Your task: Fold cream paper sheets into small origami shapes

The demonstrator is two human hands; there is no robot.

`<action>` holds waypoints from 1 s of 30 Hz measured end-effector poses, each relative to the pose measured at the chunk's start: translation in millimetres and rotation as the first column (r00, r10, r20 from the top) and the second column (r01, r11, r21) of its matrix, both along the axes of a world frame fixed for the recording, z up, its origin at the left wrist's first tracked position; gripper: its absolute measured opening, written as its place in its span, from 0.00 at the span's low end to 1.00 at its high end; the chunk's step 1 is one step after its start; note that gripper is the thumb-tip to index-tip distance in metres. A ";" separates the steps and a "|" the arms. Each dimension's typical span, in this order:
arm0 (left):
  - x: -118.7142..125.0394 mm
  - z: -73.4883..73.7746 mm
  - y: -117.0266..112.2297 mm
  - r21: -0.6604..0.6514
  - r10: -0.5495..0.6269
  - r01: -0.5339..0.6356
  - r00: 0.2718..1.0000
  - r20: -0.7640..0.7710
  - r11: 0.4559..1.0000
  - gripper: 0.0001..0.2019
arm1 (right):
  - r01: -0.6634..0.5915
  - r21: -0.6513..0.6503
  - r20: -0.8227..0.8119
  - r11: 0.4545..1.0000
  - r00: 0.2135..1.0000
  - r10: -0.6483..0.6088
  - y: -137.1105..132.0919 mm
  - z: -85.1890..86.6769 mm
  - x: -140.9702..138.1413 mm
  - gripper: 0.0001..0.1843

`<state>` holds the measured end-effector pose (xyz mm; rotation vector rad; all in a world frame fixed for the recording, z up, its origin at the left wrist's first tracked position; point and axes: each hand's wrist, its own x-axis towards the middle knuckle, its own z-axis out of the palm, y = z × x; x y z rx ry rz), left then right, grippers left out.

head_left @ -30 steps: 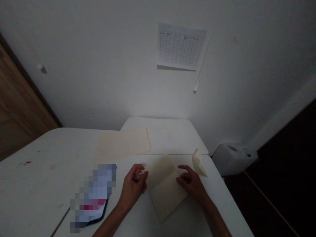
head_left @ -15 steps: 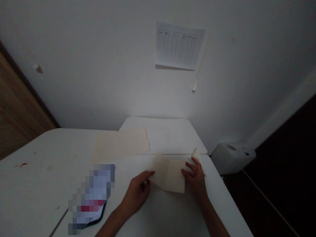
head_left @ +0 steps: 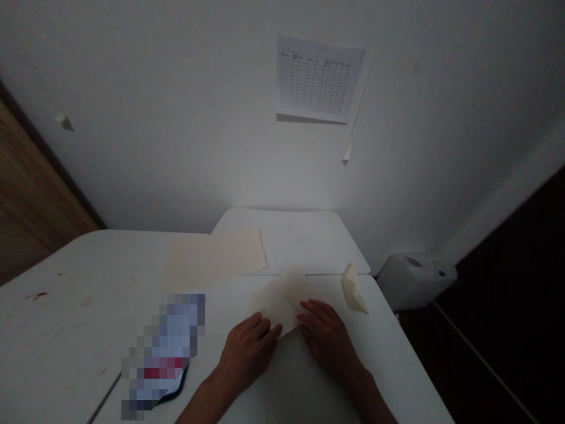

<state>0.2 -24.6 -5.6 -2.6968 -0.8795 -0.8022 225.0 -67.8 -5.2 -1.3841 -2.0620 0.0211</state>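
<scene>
A cream sheet of paper [head_left: 282, 297], partly folded and blurred at its far side, lies between my two hands above the white table. My left hand [head_left: 249, 347] is closed on its near left edge, with the fingers curled. On the right side my right hand [head_left: 326, 338] holds the paper with its fingers bent over it and the thumb low. The palms hide the near corners. To the right of that hand sits a small folded paper piece [head_left: 354, 290], shaped like a boat and touched by neither hand.
A larger cream paper sheet [head_left: 216, 256] lies at the back left of the white table [head_left: 309, 388]. A phone-like object [head_left: 174, 383], blurred out, rests left of my hands. A white plastic container [head_left: 417, 282] stands beyond the right edge. A printed chart [head_left: 315, 79] hangs on the wall.
The sheet has been turned at a slant, and its near corner points toward me. My right hand has moved left, away from the folded piece, and closer to my left hand.
</scene>
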 end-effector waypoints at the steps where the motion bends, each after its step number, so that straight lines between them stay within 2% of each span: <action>1: 0.9 1.8 -1.0 -0.019 -0.013 0.013 1.000 -0.015 1.000 0.11 | -0.021 -0.028 0.002 0.999 1.000 0.021 -0.4 -0.1 -2.0 0.14; 4: 1.1 6.0 -3.5 -0.117 -0.081 0.077 0.996 -0.025 0.990 0.12 | -0.056 -0.090 -0.026 0.994 0.998 0.054 -2.3 0.9 -4.4 0.14; 9: -3.7 11.3 -6.1 -0.325 -0.212 0.193 0.977 -0.023 0.926 0.27 | -0.105 -0.139 -0.082 0.985 0.992 0.095 -7.5 8.3 -3.4 0.15; 12: -4.6 16.0 -5.9 -0.404 -0.229 0.212 0.973 0.006 0.890 0.21 | -0.110 -0.152 -0.100 0.982 0.990 0.096 -10.7 12.3 -2.5 0.15; 20: -4.5 16.1 -1.5 -0.467 -0.242 0.259 0.965 0.097 0.845 0.16 | -0.035 -0.194 -0.070 0.980 0.997 0.022 -16.7 10.4 -1.5 0.10; 26: -6.1 14.8 -1.3 -0.468 -0.264 0.326 0.945 0.193 0.822 0.16 | -0.020 -0.225 -0.262 0.974 0.964 -0.041 -11.7 1.8 1.4 0.10; 30: -6.1 15.3 -1.3 -0.472 -0.255 0.336 0.940 0.229 0.815 0.16 | -0.053 -0.237 -0.337 0.970 0.941 -0.031 -9.3 -1.1 6.5 0.11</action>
